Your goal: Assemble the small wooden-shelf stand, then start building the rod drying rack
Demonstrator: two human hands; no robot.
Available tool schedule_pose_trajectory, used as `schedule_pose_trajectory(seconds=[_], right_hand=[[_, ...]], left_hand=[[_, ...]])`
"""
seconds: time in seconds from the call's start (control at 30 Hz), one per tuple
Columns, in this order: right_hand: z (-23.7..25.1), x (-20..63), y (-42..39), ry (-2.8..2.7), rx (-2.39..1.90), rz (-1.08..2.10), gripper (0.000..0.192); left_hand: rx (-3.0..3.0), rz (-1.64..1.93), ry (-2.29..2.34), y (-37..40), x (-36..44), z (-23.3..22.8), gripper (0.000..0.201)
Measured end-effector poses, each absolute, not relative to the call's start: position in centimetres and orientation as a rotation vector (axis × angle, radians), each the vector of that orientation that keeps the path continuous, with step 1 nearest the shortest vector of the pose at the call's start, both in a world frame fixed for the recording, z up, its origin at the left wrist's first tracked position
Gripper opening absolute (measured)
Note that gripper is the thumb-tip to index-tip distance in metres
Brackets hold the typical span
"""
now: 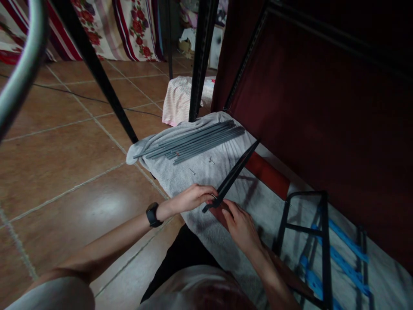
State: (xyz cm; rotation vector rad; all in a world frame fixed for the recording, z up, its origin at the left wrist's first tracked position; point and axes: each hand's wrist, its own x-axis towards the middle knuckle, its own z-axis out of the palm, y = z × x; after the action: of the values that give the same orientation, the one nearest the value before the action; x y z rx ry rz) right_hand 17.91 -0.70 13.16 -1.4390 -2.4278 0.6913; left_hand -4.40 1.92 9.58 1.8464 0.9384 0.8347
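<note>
A slim black metal frame piece [237,171] stands tilted over the grey cloth, its near end between my hands. My left hand [195,197], wearing a black watch on the wrist, pinches a small silver screw [214,196] against that end. On the other side, my right hand [241,224] has its thumb and index finger curled at the frame piece's lower end; its other fingers are partly hidden. Beyond my hands, a bundle of thin grey metal rods [196,140] lies on the cloth. Loose screws [192,171] and a small metal fastener [211,160] rest nearby.
A black frame [325,249] with blue straps [342,258] stands at the right. An orange-red strip [269,176] lies beside a dark red curtain [306,129]. Black posts [201,60] rise ahead. At left are a curved pale tube [27,64] and tiled floor [80,172].
</note>
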Motion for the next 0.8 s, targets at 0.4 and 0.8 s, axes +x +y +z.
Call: schedule_pose_trajectory(seconds=[0.4,0.8], right_hand=[[12.9,18.2,-0.5,-2.43,-1.366,0.693,0.037],[12.9,18.5,-0.6,-2.427,-1.317,0.72,0.04]], left_hand=[[1.223,0.967,0.977,1.5,-2.7,8.4,0.039],[1.261,0.989,0.849,1.3,-2.8,8.8,0.031]])
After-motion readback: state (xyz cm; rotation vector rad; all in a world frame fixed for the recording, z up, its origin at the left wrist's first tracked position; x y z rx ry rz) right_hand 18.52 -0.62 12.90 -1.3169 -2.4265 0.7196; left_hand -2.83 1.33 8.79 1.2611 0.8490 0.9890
